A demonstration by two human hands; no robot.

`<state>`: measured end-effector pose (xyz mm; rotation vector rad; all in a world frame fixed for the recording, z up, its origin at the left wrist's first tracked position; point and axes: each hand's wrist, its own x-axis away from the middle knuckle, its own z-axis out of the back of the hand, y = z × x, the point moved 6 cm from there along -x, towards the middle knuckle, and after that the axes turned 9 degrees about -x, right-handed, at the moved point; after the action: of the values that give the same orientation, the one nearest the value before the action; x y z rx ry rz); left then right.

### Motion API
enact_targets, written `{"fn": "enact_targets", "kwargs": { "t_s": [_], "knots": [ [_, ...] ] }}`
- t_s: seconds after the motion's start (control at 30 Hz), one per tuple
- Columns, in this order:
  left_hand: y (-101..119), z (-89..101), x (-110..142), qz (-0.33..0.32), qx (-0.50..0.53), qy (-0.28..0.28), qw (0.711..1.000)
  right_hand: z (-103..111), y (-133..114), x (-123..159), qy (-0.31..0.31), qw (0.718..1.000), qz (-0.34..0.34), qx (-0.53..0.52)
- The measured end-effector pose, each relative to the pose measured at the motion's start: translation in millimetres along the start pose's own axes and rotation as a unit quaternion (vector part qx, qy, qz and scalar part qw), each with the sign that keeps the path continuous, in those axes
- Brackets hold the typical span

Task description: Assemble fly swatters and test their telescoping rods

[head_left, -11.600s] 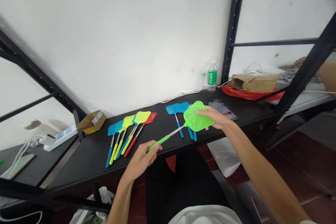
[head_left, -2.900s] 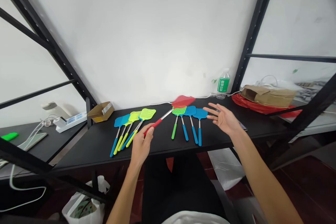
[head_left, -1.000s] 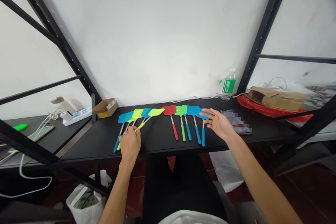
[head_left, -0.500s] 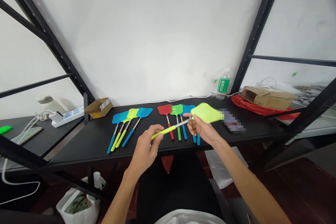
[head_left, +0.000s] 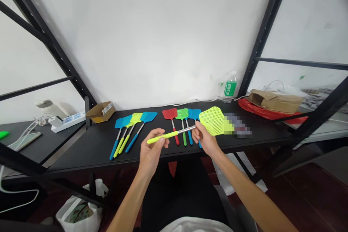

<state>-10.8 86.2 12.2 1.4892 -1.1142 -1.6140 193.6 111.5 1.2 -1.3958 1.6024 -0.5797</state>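
A yellow-green fly swatter [head_left: 213, 120] with a metal shaft is held sideways above the front of the black table, its perforated head to the right. My left hand [head_left: 152, 148] is closed around its yellow handle. My right hand [head_left: 204, 138] pinches the shaft close to the head. Behind my hands lie more swatters: a red swatter [head_left: 170, 113], a green swatter [head_left: 182, 114] and blue swatters [head_left: 194, 113], partly hidden by my right hand. To the left lies a fanned group of blue and yellow swatters [head_left: 136, 117], handles toward me.
A cardboard box [head_left: 100, 113] and a white power strip [head_left: 69, 120] lie at the left. A bottle with a green label [head_left: 230, 88] stands against the wall, near a blurred item [head_left: 240, 125]. Black shelf posts [head_left: 262, 36] flank the black table [head_left: 81, 152]. White bags lie below.
My left hand has slid along the handle toward its end, and the swatter has shifted a little left. My right hand's fingers have closed on the shaft; the swatter's head has turned more face-on.
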Motion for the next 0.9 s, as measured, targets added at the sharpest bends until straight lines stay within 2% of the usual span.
{"fn": "enact_targets", "kwargs": {
  "t_s": [0.07,0.17,0.3,0.47,0.63,0.9],
  "knots": [
    [-1.2,-14.3,2.1,0.002,0.016,-0.032,0.999,-12.1,5.4,7.1,-0.013,1.0,0.004,-0.004],
    [4.3,-31.5,6.5,-0.01,-0.047,-0.081,0.996,-25.9,11.4,16.9,-0.012,1.0,0.0,-0.002],
    [8.3,-35.5,9.6,0.0,-0.087,-0.085,0.993,-30.1,11.9,20.4,0.018,1.0,-0.015,0.001],
    [4.7,-20.2,5.2,0.034,-0.077,-0.035,0.996,-20.2,12.6,12.7,0.064,0.998,-0.025,0.009],
    [5.5,-6.9,-0.9,0.045,-0.091,-0.053,0.993,-9.6,11.6,8.7,0.111,0.994,-0.019,0.003],
    [7.2,31.5,-14.7,0.022,-0.042,0.014,0.999,19.1,-16.1,-4.4,0.173,0.985,0.022,0.001]
  ]
}}
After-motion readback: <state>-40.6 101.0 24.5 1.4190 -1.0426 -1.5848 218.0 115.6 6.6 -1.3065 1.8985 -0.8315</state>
